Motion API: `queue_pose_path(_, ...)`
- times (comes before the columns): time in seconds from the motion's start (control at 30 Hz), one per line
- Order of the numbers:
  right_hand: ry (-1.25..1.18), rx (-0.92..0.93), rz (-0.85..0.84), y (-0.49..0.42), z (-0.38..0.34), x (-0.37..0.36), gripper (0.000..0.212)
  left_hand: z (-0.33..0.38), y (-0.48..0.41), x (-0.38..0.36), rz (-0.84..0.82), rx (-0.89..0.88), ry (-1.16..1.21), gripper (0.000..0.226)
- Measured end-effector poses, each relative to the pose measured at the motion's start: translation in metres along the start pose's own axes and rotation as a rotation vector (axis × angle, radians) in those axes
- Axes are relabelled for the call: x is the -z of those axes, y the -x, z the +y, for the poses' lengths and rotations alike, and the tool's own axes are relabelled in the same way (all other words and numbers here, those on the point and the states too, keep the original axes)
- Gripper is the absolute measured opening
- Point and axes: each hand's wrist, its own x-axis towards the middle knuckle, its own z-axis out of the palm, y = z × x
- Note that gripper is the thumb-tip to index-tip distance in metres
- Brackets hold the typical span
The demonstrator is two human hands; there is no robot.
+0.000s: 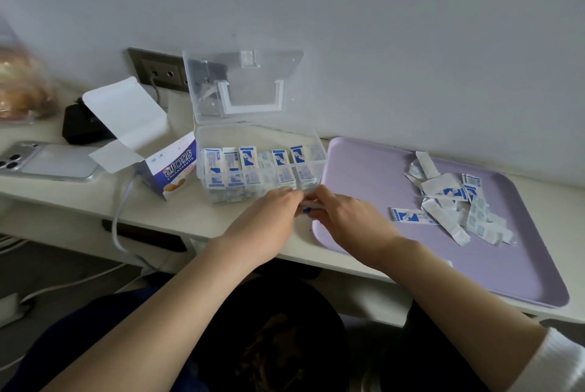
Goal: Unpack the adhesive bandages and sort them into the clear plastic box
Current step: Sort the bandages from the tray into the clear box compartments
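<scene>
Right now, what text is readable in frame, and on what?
"创口贴": front of the open carton.
"CHUANGKOUTIE": same carton, just below.
Boxed bandages in the clear box: blue print, too small to read.
Loose bandages on the purple tray: too blurred.

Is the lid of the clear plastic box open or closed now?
Open. The lid stands upright behind the clear plastic box, and the bandages inside lie uncovered.

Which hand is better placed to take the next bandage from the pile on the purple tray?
Probably the right hand: it lies over the purple tray, nearest the pile. The left hand would have to cross it. Both now pinch a bandage.
</scene>
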Motion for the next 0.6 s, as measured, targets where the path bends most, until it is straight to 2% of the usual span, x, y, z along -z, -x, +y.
queue_pose_path(0.13,-0.11,-0.019,0.085,-0.009,-0.011,-0.001,0.026,-0.005,0.004,0.009,0.147,-0.053,-0.059,0.005)
queue_pose_path(0.27,-0.206,-0.01,0.179,-0.017,-0.021,0.002,0.02,-0.008,0.007,0.02,0.303,-0.06,-0.019,0.005)
queue_pose_path(0.37,-0.215,0.016,0.195,-0.022,-0.027,-0.001,0.025,-0.012,0.011,0.026,0.42,-0.03,-0.138,0.006)
queue_pose_path(0.6,-0.304,0.036,0.241,-0.035,-0.041,-0.008,0.02,-0.017,0.011,0.042,0.47,-0.019,-0.117,0.009)
